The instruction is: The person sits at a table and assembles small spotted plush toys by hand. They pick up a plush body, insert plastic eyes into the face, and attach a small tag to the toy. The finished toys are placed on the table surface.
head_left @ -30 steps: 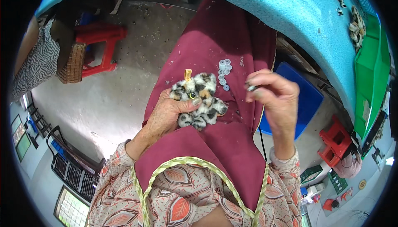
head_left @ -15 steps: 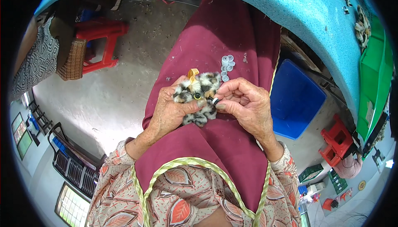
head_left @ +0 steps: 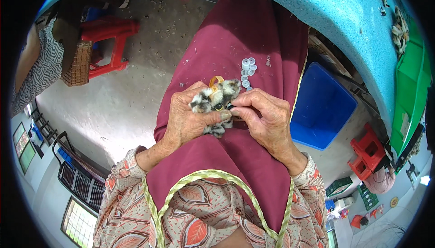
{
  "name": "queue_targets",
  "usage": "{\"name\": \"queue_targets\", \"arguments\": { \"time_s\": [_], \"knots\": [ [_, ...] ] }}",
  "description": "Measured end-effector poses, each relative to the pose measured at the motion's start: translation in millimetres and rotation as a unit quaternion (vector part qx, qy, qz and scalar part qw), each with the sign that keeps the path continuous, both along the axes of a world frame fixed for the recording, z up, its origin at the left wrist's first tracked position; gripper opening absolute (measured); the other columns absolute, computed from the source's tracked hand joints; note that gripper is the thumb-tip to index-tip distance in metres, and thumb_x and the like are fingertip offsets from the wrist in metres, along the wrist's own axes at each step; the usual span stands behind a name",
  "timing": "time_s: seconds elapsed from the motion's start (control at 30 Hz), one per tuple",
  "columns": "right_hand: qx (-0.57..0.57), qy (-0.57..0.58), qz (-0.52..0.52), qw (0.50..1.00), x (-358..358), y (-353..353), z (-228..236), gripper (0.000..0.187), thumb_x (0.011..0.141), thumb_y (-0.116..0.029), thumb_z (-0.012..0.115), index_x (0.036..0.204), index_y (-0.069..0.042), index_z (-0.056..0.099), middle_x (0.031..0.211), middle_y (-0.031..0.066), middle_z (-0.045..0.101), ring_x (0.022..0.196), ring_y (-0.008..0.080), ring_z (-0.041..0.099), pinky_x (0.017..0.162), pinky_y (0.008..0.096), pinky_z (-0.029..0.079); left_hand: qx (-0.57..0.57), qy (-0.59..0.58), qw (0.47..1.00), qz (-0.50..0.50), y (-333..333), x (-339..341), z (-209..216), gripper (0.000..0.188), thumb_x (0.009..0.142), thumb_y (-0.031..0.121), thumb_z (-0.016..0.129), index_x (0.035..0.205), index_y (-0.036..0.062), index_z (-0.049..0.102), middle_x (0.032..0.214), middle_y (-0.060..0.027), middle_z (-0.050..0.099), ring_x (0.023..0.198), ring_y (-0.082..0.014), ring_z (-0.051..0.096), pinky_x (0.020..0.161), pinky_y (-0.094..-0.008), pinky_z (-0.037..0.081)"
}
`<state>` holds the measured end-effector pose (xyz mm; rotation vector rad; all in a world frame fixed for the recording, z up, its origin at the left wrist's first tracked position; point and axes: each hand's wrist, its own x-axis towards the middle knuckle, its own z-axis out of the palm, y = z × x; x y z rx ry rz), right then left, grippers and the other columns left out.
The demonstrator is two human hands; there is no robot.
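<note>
My left hand is closed around a small spotted plush toy of cream, black and brown fur, held over my lap. A yellow ribbon loop sticks up from the toy. One yellow-rimmed black eye shows on its face, close to my left thumb tip. Between thumb and forefinger, my right hand pinches a small black-and-white piece against the side of that face. The fingers partly cover the piece. Just beyond lie several translucent plastic washers on my maroon apron.
A speckled blue tabletop curves across the far side, with a green tray at right. Below it stands a blue bin. Red stools are at left and right. Another person's patterned clothing shows at far left.
My right hand has moved slightly left, bringing the small piece against the toy's face. The toy has turned a little in my left hand, and more of it is covered.
</note>
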<state>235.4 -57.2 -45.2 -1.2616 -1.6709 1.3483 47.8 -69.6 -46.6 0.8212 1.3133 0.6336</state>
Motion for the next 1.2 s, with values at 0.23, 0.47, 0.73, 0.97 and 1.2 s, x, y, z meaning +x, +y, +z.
{"name": "queue_targets", "arguments": {
  "time_s": [0.23, 0.47, 0.73, 0.97, 1.2],
  "knots": [
    [-0.024, 0.035, 0.000, 0.999, 3.6, -3.0, -11.0, 0.016, 0.068, 0.003, 0.075, 0.076, 0.001, 0.061, 0.072, 0.0096, 0.064, 0.067, 0.0179, 0.064, 0.058, 0.0272, 0.051, -0.117, -0.061, 0.991, 0.000, 2.1, 2.1, -1.6, 0.024, 0.078, 0.007, 0.074, 0.099, -0.0001, 0.066, 0.084, 0.0005, 0.062, 0.076, -0.0073, 0.058, 0.068, -0.0231, 0.049],
    [-0.002, 0.039, -0.006, 0.999, 3.7, -5.4, -16.9, 0.016, 0.069, 0.002, 0.073, 0.075, 0.000, 0.058, 0.069, 0.0083, 0.060, 0.061, 0.0204, 0.061, 0.053, 0.0308, 0.048, -0.132, -0.106, 0.985, -0.047, 6.1, 0.4, -5.3, 0.028, 0.081, 0.010, 0.072, 0.104, 0.0002, 0.061, 0.094, -0.0007, 0.061, 0.085, -0.0067, 0.056, 0.075, -0.0231, 0.048],
    [-0.027, 0.059, 0.032, 0.997, 15.4, 5.8, -13.3, 0.014, 0.069, 0.001, 0.074, 0.077, 0.001, 0.062, 0.071, 0.0078, 0.063, 0.068, 0.0163, 0.063, 0.061, 0.0269, 0.051, -0.089, -0.086, 0.990, -0.071, -1.6, -4.2, -15.3, 0.040, 0.082, 0.018, 0.072, 0.116, 0.0015, 0.058, 0.099, -0.0007, 0.064, 0.088, -0.0076, 0.057, 0.081, -0.0241, 0.048],
    [-0.326, 0.296, -0.031, 0.897, 12.8, 2.5, -30.0, 0.022, 0.083, -0.001, 0.065, 0.103, 0.006, 0.058, 0.095, 0.0075, 0.062, 0.085, 0.0107, 0.062, 0.074, 0.0230, 0.053, 0.057, -0.036, 0.984, -0.164, 2.8, -6.6, -11.6, 0.037, 0.083, 0.018, 0.070, 0.112, -0.0016, 0.058, 0.102, -0.0064, 0.061, 0.094, -0.0141, 0.058, 0.084, -0.0307, 0.046],
    [-0.236, 0.268, -0.068, 0.932, 2.3, -20.5, -17.9, 0.021, 0.079, 0.004, 0.069, 0.096, 0.003, 0.056, 0.089, 0.0055, 0.061, 0.079, 0.0081, 0.061, 0.069, 0.0204, 0.053, 0.178, 0.074, 0.963, -0.188, -3.7, -1.9, 1.7, 0.030, 0.076, 0.001, 0.060, 0.106, -0.0024, 0.055, 0.093, -0.0159, 0.057, 0.085, -0.0313, 0.061, 0.074, -0.0363, 0.048]
  ]
}}
